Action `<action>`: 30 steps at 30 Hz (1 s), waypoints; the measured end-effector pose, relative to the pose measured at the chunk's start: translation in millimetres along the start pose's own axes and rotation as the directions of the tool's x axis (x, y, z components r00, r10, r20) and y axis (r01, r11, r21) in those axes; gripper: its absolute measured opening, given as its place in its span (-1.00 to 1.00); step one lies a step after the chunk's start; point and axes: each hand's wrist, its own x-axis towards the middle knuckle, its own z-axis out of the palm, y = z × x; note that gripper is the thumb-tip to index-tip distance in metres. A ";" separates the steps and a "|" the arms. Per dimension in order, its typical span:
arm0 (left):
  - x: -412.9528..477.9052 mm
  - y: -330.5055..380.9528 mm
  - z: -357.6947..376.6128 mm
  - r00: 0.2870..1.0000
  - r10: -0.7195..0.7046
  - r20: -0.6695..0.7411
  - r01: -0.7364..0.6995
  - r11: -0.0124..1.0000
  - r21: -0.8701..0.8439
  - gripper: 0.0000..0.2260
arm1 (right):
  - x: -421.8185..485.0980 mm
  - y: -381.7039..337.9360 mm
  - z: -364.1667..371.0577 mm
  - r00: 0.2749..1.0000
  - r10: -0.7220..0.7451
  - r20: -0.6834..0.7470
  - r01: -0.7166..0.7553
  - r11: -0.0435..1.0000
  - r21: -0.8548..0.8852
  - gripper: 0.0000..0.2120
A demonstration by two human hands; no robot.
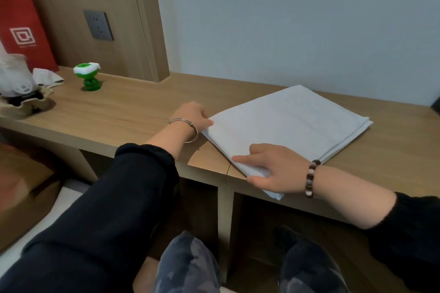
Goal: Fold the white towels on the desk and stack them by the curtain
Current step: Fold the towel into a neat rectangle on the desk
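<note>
On the long wooden desk (123, 107) the folded white cloth towel (285, 123) is lying right of centre, its near corner overhanging the front edge. My left hand (192, 114) is pinching its left corner, my right hand (269, 169) its near corner. The green plastic figurine (88, 77) is standing well apart, far left.

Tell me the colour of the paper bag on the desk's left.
The bag is red with a white square logo, seen in the head view.

Right below the wall socket (98, 25) stands a green toy (88, 76); left of the socket are a red paper bag (22, 31), a crumpled napkin (46, 76) and a plastic cup (16, 74).
</note>
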 end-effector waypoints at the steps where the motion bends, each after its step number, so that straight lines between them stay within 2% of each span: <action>1: -3.7 6.3 -0.8 1.000 0.005 -0.022 -0.002 0.992 0.126 -0.81 | -4.5 4.2 -3.5 0.999 0.027 0.018 -0.029 0.985 0.171 -0.60; 3: -13.4 20.9 1.9 0.988 0.118 -0.100 -0.071 0.921 0.384 -0.75 | -11.4 21.3 -15.6 0.991 0.131 0.005 -0.113 0.835 0.539 -0.72; 4: -20.2 30.1 6.4 0.973 0.194 -0.124 -0.120 0.886 0.449 -0.74 | -12.0 35.0 -19.9 0.973 0.226 -0.054 -0.146 0.773 0.618 -0.79; 6: -37.9 52.9 21.2 0.948 0.308 -0.076 -0.243 0.861 0.447 -0.70 | -10.0 66.6 -23.7 0.869 0.443 -0.220 -0.270 0.799 0.538 -0.80; 8: -56.9 76.5 40.7 0.910 0.405 0.089 -0.408 0.838 0.362 -0.62 | -10.1 91.1 -20.2 0.790 0.550 -0.272 -0.444 0.818 0.365 -0.74; 11: -70.8 93.4 58.2 0.822 0.499 0.275 -0.560 0.798 0.224 -0.57 | -14.1 107.0 -8.4 0.814 0.521 -0.258 -0.479 0.852 0.212 -0.72; 16: -55.8 80.3 46.0 0.803 0.450 0.390 -0.559 0.796 0.232 -0.59 | -23.1 92.9 -10.5 0.830 0.497 -0.254 -0.481 0.868 0.126 -0.70; 19: -50.8 74.0 30.2 0.826 0.399 0.399 -0.534 0.781 0.324 -0.62 | -31.2 72.2 -12.7 0.847 0.474 -0.242 -0.466 0.880 0.094 -0.72; 21: -54.5 73.6 20.9 0.841 0.408 0.356 -0.532 0.745 0.402 -0.63 | -37.7 55.1 -11.1 0.874 0.420 -0.244 -0.427 0.904 0.030 -0.63; 22: -58.3 74.5 17.7 0.844 0.430 0.321 -0.533 0.742 0.408 -0.65 | -42.0 48.5 -9.1 0.889 0.391 -0.239 -0.396 0.918 0.028 -0.61; 24: -68.1 76.3 15.1 0.811 0.487 0.325 -0.575 0.768 0.284 -0.67 | -52.6 39.9 -5.8 0.923 0.346 -0.170 -0.344 0.938 0.047 -0.47; 25: -73.8 75.4 15.5 0.768 0.517 0.379 -0.612 0.766 0.196 -0.65 | -57.5 38.1 -4.1 0.938 0.321 -0.130 -0.321 0.947 0.026 -0.38; 27: -86.6 70.0 17.0 0.675 0.538 0.505 -0.675 0.726 0.130 -0.42 | -63.0 35.8 -1.5 0.956 0.280 -0.092 -0.286 0.956 -0.060 -0.29; 30: -96.6 55.1 20.9 0.664 0.514 0.542 -0.710 0.661 0.243 -0.10 | -62.0 34.7 -2.4 0.957 0.272 -0.096 -0.279 0.958 -0.064 -0.31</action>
